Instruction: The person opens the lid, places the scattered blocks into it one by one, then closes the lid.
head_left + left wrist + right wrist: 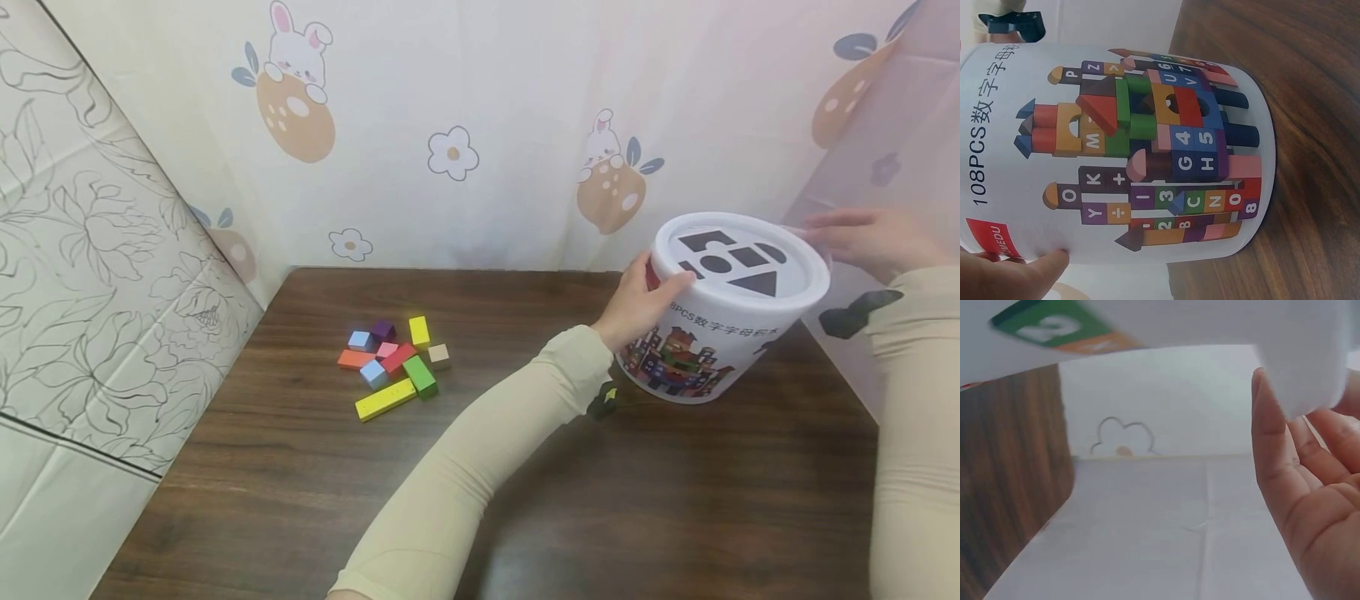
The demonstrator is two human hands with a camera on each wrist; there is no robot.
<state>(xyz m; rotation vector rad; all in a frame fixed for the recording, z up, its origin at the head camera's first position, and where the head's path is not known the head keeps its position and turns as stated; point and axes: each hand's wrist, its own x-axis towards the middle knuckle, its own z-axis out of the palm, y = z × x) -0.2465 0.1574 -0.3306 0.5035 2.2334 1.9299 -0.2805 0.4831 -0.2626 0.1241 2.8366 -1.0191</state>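
Note:
A white block bucket (697,350) with a printed picture of a block castle stands at the right of the table. Its white lid (795,287) has several dark shaped holes. My left hand (637,304) grips the bucket's upper left side, thumb over the lid's rim. That hand's thumb (1047,269) also shows low in the left wrist view, near the red label. Across the bucket, my right hand (873,237) is at the right side of the rim. In the right wrist view, its fingers (1269,419) lie around the blurred white rim (1310,387).
Several small coloured blocks lie in a loose group on the left of the brown wooden table (600,517), among them a yellow bar (386,400) and a green block (420,377). A patterned curtain (480,83) hangs along the back edge.

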